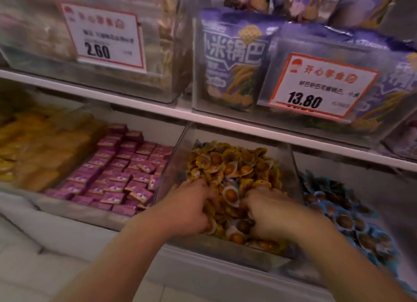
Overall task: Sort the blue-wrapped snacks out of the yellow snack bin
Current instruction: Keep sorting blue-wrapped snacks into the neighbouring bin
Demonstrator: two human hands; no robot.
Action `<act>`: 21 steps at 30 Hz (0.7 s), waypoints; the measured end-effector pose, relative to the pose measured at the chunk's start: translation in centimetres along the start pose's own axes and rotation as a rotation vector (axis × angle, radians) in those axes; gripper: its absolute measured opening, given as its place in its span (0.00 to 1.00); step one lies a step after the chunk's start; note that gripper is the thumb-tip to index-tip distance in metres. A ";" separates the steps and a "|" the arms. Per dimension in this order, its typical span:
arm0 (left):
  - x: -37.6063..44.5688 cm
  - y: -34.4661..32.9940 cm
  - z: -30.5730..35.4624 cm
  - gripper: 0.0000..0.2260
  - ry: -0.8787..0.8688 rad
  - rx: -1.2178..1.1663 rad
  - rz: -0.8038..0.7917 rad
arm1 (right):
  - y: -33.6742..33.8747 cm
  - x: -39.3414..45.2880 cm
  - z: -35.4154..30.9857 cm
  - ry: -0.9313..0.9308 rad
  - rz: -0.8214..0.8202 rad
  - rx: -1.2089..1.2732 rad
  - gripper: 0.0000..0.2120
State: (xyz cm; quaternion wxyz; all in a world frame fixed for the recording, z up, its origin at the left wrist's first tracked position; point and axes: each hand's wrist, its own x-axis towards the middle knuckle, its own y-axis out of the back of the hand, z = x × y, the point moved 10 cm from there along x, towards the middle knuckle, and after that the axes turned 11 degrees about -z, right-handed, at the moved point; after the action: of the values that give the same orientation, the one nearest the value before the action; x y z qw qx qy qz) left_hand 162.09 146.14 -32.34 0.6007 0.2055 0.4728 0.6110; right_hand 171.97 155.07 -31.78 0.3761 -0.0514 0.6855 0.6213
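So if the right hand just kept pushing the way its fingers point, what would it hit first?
More of the yellow-wrapped snacks. The right hand is already dug into that pile, fingers aimed up and back into the clear bin. Beyond the pile would probably come the bin's back wall, though depth is hard to judge.

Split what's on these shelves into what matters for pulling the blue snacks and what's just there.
Job: yellow snack bin, blue-wrapped bin, left hand, right hand.
Bystanders: pink packets, purple bags, price tags.
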 end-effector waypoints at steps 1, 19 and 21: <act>0.0 0.0 -0.1 0.20 -0.013 -0.019 0.009 | -0.3 0.2 0.3 -0.011 -0.041 -0.003 0.26; -1.3 3.6 0.6 0.26 -0.312 -0.676 0.403 | 5.5 -0.3 0.4 0.292 0.580 0.937 0.07; -1.4 3.4 1.3 0.25 -0.361 -0.664 0.381 | 5.3 -0.1 -0.3 0.334 0.545 0.988 0.05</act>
State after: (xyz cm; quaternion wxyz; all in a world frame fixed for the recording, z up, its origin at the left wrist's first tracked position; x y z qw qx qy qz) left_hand 161.59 145.89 -28.45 0.5837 0.1883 0.0908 0.7846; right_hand 169.00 155.93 -27.42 0.0692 0.2110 0.9321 0.2860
